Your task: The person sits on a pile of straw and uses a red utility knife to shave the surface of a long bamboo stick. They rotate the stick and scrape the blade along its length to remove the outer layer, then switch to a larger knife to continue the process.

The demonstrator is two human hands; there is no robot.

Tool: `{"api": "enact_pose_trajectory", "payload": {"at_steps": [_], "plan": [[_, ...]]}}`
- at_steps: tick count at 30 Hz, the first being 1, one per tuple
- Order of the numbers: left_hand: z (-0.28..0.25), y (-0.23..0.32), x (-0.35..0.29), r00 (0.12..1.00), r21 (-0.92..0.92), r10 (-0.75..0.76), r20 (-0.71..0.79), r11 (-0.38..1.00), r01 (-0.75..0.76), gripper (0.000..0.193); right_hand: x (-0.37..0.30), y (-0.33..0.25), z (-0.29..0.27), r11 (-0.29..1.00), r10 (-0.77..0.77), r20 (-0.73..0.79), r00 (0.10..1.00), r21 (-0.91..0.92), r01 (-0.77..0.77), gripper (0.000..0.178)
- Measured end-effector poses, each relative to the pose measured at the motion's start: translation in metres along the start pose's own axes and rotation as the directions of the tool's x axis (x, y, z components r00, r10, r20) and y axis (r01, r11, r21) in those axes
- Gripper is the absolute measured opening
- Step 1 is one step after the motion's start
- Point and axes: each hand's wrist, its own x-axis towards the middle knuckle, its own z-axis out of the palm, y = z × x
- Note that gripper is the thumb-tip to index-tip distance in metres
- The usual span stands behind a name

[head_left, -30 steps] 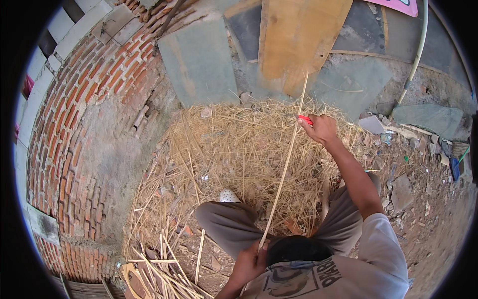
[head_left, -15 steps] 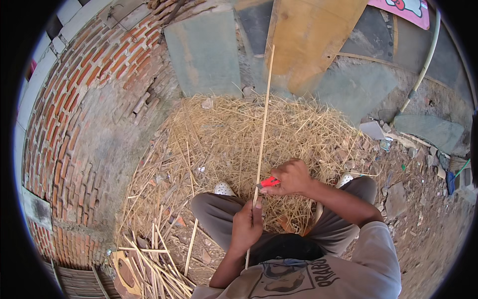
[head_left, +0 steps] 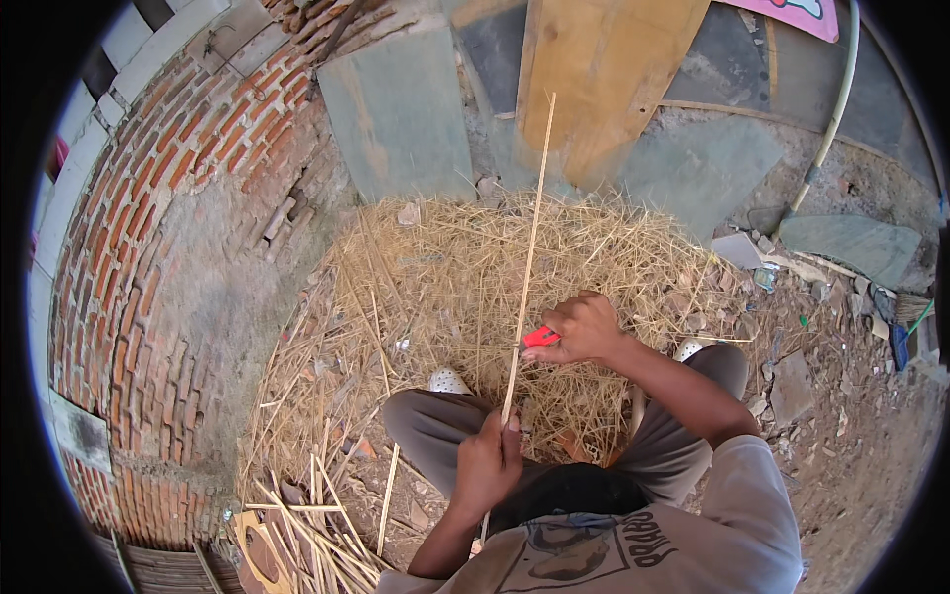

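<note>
A long, thin, pale wooden strip (head_left: 535,218), bamboo-like, stands at a slant in front of me, its far end reaching up before the leaning boards. My left hand (head_left: 487,461) is wrapped round its lower part, thumb along the strip, just above my lap. Higher up, my right hand (head_left: 586,327) grips a red utility knife (head_left: 540,338). The knife's front end meets the strip's right side; its blade is too small to make out. Below my left hand the strip's lower end runs down beside my shirt.
Dry straw-like shavings (head_left: 465,267) cover the ground ahead. Several cut strips (head_left: 332,540) lie in a pile at lower left. A worn brick wall (head_left: 148,327) rises at left. Grey and brown boards (head_left: 604,79) lean at the back. Rubble (head_left: 792,391) lies at right.
My right hand and the knife have moved slightly up along the strip and a little to the right. The strip's far end has tipped slightly right. My left hand keeps its hold.
</note>
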Motion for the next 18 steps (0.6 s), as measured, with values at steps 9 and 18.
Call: {"api": "enact_pose_trajectory", "payload": {"at_steps": [9,18], "plan": [[-0.002,-0.006,-0.027,0.999,0.054,-0.014,0.043,0.998,0.011,0.021,0.0,0.026,0.001,0.993,0.12,0.031,0.992,-0.024,-0.119,0.062],[-0.005,-0.01,-0.055,0.992,0.019,0.064,0.106,0.998,-0.067,0.021,-0.001,0.067,0.002,0.95,0.282,0.019,0.959,-0.147,-0.276,0.064]]}}
